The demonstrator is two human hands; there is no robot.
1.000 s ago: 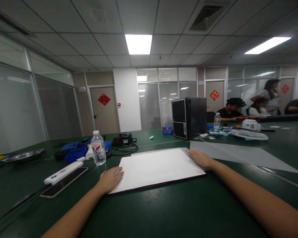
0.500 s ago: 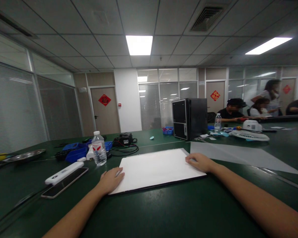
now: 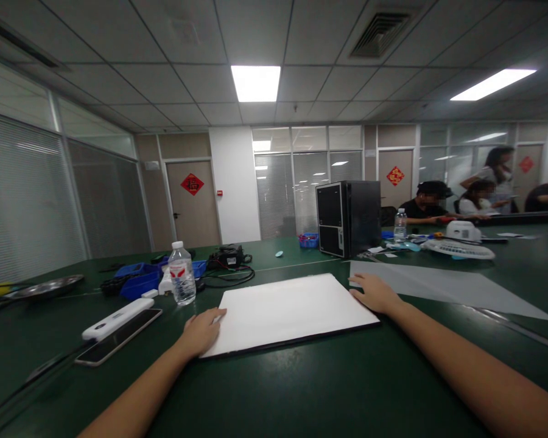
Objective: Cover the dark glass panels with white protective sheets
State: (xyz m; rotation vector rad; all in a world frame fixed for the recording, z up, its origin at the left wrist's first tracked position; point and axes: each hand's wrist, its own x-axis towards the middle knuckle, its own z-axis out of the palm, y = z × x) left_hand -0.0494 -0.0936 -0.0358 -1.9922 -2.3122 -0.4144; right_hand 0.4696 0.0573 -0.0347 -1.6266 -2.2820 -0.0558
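Note:
A white rectangular board [image 3: 287, 313] with a dark underside lies flat on the green table [image 3: 301, 389] in front of me. My left hand [image 3: 201, 331] rests on its near left edge, fingers stretched flat. My right hand [image 3: 375, 292] lies at the board's right edge, fingers extended and flat, partly on the table. Neither hand holds anything.
A grey translucent sheet [image 3: 442, 287] lies right of the board. A water bottle [image 3: 181, 273], blue bins [image 3: 139, 280], cables, a phone [image 3: 117, 344] and a white device [image 3: 117, 317] sit at left. A black computer case [image 3: 347, 216] stands behind. Several people sit at far right.
My right hand slid from the board's upper right surface off to its right edge. The loose top sheet that overhung the board now lies squared with it. My left hand stayed put.

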